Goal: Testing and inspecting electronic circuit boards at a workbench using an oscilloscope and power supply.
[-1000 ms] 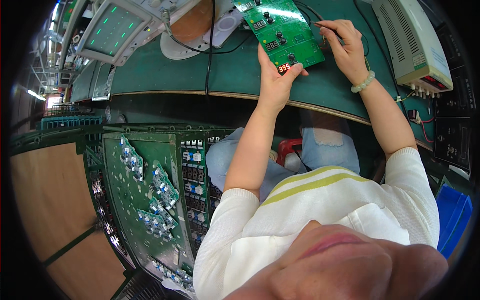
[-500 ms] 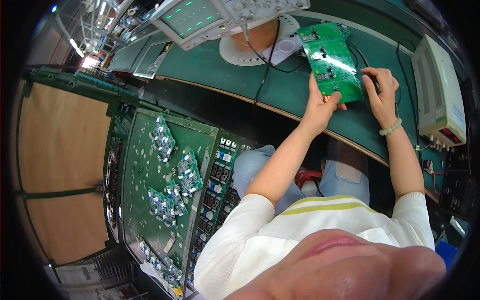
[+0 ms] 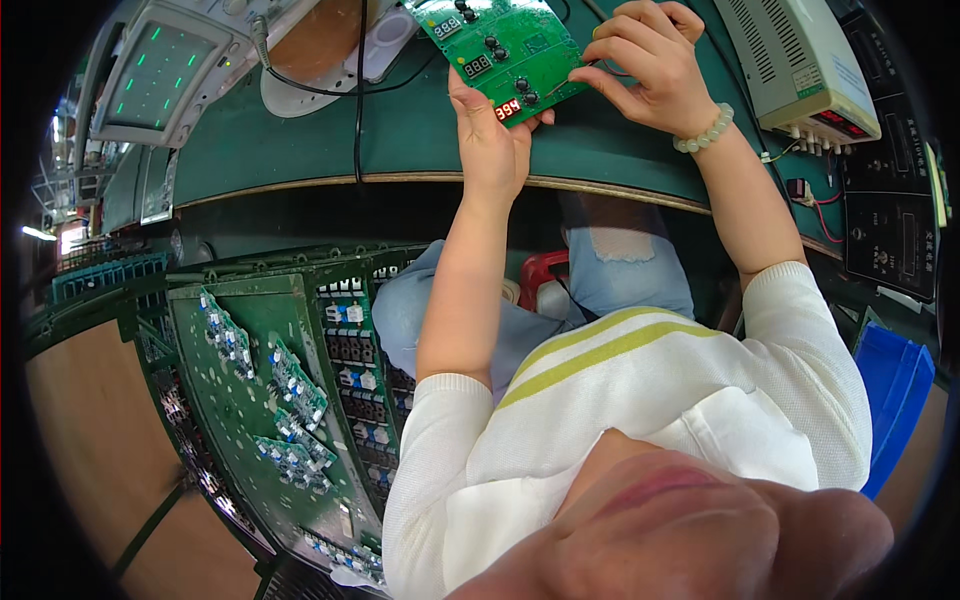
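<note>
My left hand (image 3: 492, 135) grips the near edge of the green circuit board (image 3: 505, 45), fingers clamped on it from below, thumb up by its lit red digit display (image 3: 507, 110). The board is held tilted above the green bench (image 3: 300, 150), at the far edge of the view. My right hand (image 3: 645, 60) rests at the board's right edge, fingers curled together and pinched at that edge; whether they hold a small part or only the board I cannot tell. A pale bead bracelet (image 3: 703, 132) sits on that wrist.

Surroundings: a black cable (image 3: 358, 90) runs across the bench to the left of the board, over a white round base (image 3: 310, 85). An oscilloscope (image 3: 155, 75) with green traces stands far left. A beige power supply (image 3: 795, 65) stands just right of my right hand, with red and black leads at its front. Below the bench edge, a rack of green circuit boards (image 3: 270, 400) stands by my left knee. A blue bin (image 3: 895, 390) is at my right.
</note>
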Motion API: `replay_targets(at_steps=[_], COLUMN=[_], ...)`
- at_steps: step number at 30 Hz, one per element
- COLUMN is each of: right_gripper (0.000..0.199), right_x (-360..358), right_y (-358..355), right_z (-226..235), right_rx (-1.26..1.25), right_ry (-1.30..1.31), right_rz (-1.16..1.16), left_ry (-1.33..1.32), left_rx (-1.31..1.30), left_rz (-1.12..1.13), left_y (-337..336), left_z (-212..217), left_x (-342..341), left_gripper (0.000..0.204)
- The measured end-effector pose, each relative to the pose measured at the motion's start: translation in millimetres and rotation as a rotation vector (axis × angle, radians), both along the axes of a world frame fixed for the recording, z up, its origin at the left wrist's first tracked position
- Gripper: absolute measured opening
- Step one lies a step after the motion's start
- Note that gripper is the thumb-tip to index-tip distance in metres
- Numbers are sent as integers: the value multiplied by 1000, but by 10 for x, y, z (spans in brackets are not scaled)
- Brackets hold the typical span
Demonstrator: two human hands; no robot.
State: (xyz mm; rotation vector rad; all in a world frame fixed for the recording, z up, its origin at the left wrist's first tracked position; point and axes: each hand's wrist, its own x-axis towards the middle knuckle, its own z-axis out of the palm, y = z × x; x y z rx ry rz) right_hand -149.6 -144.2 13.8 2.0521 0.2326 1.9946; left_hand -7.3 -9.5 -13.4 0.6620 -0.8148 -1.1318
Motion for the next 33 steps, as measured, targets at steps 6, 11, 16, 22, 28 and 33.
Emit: replay_targets(at_steps=[6,11,16,22,28,33], right_gripper=[20,19,22,23,23,21], right_x=[17,-159,-241,-241,-212,-241], right_y=[100,341,635,627,608,602], right_z=[22,146,296,287,282,239], right_rx=[-146,-137,278,293,294,315], right_ry=[-49,234,598,595,595,580], right_rz=[-71,-564,-484,-473,-470,-452], left_ry=[-32,-45,-46,-54,-57,12], left_rx=[3,-7,-13,-23,-31,3], left_rz=[0,-2,-10,-16,-32,6], left_y=[52,49,36,24,-9,34], left_z=[34,34,2,-3,-20,27], left_x=[13,16,20,18,65,20], left_gripper=[84,88,89,88,88,88])
